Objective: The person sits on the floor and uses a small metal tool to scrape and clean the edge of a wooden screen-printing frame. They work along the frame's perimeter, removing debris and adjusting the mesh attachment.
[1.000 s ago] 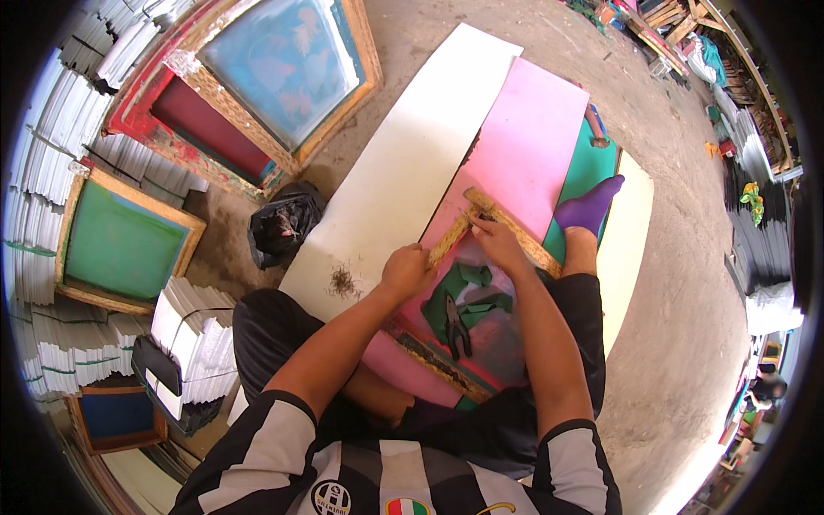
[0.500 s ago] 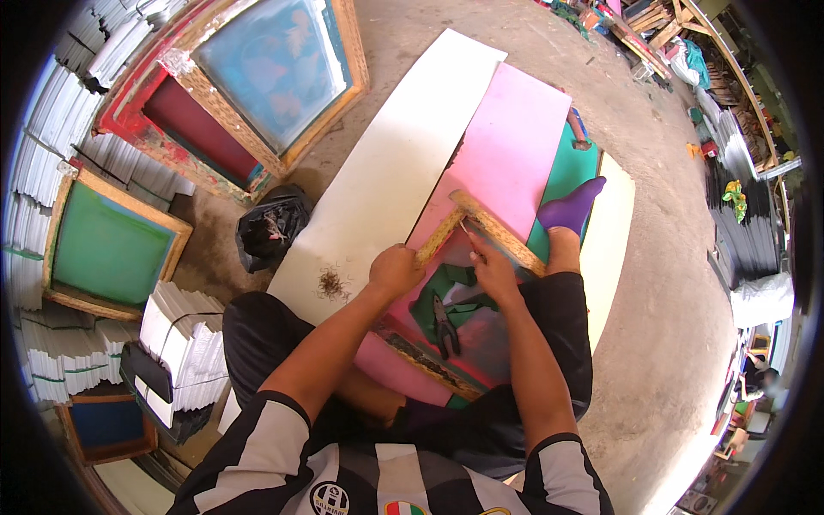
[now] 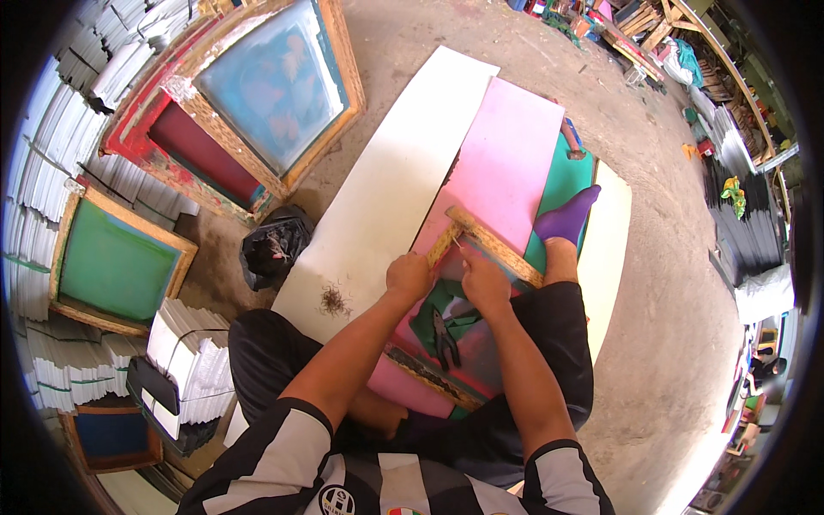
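Observation:
A wooden screen frame (image 3: 499,251) with reddish mesh lies tilted across my lap. My left hand (image 3: 410,276) is closed round its left bar, below the far corner. Close to that corner, my right hand (image 3: 486,281) is closed on a thin tool with a narrow light tip (image 3: 457,244); the fingers hide its handle, so I cannot tell its exact kind. Dark-handled pliers (image 3: 444,343) and a green cloth (image 3: 445,302) rest on the frame's mesh, between my forearms.
Foam-like sheets in white (image 3: 386,180), pink (image 3: 508,154) and green lie under me. A hammer (image 3: 573,142) sits near my purple-socked foot. Left are small rusty bits (image 3: 333,300), a black bag (image 3: 275,247), leaning screen frames (image 3: 117,249) and tied white stacks (image 3: 193,360).
My right hand has drawn slightly back toward me and left, the tool still at the corner. The left hand keeps hold of the bar. The whole view has shifted a little.

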`<state>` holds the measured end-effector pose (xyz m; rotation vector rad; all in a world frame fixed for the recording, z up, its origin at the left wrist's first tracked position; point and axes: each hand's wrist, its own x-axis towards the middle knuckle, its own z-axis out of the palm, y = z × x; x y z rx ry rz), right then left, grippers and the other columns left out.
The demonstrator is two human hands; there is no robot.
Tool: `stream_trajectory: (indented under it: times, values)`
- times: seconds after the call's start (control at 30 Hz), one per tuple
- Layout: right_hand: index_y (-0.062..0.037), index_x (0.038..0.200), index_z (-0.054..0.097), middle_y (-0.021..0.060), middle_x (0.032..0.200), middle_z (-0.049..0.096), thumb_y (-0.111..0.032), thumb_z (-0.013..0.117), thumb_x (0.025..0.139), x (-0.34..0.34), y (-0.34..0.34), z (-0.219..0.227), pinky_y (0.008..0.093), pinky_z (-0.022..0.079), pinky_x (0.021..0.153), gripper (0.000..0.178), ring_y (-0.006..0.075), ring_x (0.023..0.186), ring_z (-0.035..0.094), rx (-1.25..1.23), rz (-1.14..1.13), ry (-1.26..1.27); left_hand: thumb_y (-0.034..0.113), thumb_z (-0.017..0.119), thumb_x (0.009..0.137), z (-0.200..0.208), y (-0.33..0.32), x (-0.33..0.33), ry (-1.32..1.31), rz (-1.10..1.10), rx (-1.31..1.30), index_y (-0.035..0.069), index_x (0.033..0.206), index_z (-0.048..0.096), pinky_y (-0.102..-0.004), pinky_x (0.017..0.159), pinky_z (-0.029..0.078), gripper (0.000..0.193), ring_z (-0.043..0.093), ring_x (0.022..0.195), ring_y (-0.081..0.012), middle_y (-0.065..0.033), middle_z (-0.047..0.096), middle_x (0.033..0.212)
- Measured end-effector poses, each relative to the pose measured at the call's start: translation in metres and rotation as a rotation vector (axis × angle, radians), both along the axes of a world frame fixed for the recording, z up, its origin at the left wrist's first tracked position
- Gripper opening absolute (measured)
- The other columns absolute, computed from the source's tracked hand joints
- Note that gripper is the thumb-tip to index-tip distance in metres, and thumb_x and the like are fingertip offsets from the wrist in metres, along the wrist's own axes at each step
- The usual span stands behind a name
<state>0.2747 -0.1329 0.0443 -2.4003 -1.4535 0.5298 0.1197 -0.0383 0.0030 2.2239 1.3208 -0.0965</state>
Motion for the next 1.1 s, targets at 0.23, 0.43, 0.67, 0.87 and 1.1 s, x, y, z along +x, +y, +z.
stream_trajectory:
  times: [0.23,0.43,0.67,0.87,1.1]
  values:
    - [-0.0216,0.140,0.066,0.0227,0.104,0.074,-0.018,0.051,0.099,-0.015,0.015,0.015,0.0552,0.056,0.084,0.044,0.0412,0.098,0.072,-0.237,0.060,-0.147,0.031,0.076,0.084,0.005,0.007,0.000,0.026,-0.075,0.018,0.002,0.090,0.078,-0.0473,0.081,0.060,0.030,0.074,0.090,-0.0371,-0.0199,0.075,0.095]
    - [-0.0220,0.143,0.064,0.0232,0.104,0.074,-0.020,0.050,0.100,-0.005,0.002,-0.002,0.0547,0.057,0.084,0.045,0.0412,0.098,0.072,-0.221,0.033,-0.050,0.031,0.077,0.084,0.007,0.007,0.001,0.061,-0.068,0.022,0.002,0.088,0.078,-0.0478,0.080,0.060,0.030,0.074,0.089,-0.0382,-0.0203,0.075,0.094]
    - [-0.0219,0.146,0.060,0.0199,0.096,0.075,-0.024,0.053,0.100,0.006,-0.009,-0.072,0.0552,0.056,0.082,0.047,0.0411,0.094,0.072,0.316,-0.045,0.232,0.040,0.080,0.083,0.004,0.008,0.007,0.093,-0.094,0.068,0.002,0.089,0.078,-0.0478,0.079,0.061,0.038,0.075,0.090,-0.0388,-0.0215,0.075,0.094]
    - [-0.0213,0.140,0.067,0.0192,0.099,0.075,-0.025,0.058,0.101,-0.010,-0.005,-0.026,0.0491,0.055,0.081,0.040,0.0396,0.092,0.072,-0.031,-0.039,0.064,0.041,0.079,0.084,0.013,0.007,-0.001,0.134,-0.101,0.072,0.002,0.092,0.078,-0.0481,0.080,0.061,0.039,0.075,0.092,-0.0388,-0.0218,0.076,0.097]
    - [-0.0229,0.138,0.069,0.0217,0.099,0.074,-0.025,0.062,0.100,0.012,-0.007,-0.095,0.0493,0.055,0.080,0.039,0.0390,0.094,0.072,0.374,-0.152,0.574,0.044,0.081,0.083,0.007,0.006,0.008,0.148,-0.083,0.070,0.003,0.097,0.076,-0.0478,0.083,0.061,0.043,0.075,0.096,-0.0379,-0.0209,0.075,0.099]
